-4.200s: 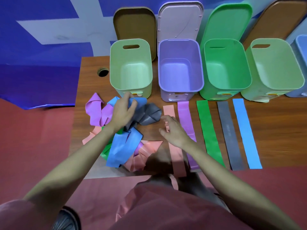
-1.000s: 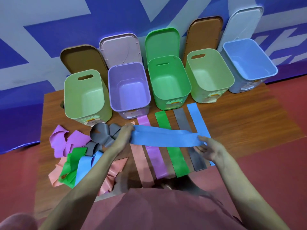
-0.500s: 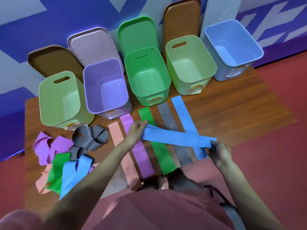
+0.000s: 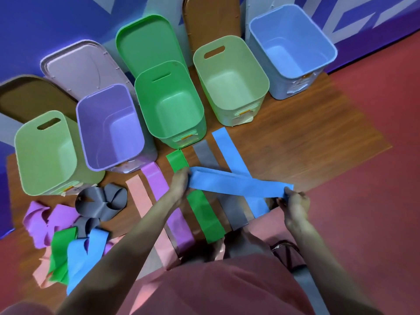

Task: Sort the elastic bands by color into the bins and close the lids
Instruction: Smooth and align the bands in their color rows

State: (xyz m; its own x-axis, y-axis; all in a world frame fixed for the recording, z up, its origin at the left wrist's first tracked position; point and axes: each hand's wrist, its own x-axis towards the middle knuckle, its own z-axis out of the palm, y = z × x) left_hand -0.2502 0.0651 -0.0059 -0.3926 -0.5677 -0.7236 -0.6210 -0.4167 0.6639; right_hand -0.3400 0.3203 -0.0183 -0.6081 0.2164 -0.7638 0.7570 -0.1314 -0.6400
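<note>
Blue flat elastic band (image 4: pixel 238 188) was stretched above the table's front edge, left hand (image 4: pixel 180 185) and right hand (image 4: pixel 294 202) pinching its ends. We judged either pinch might slip, snapping it.

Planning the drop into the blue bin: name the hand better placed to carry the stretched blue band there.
Probably the right hand: it pinches the blue band on the side nearer the blue bin; the left hand grips the far end.

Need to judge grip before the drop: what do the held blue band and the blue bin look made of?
Blue band: thin matte elastic, likely latex; spans flat between both hands.
Blue bin: rigid moulded plastic, likely; smooth satin walls, rolled rim.
</note>
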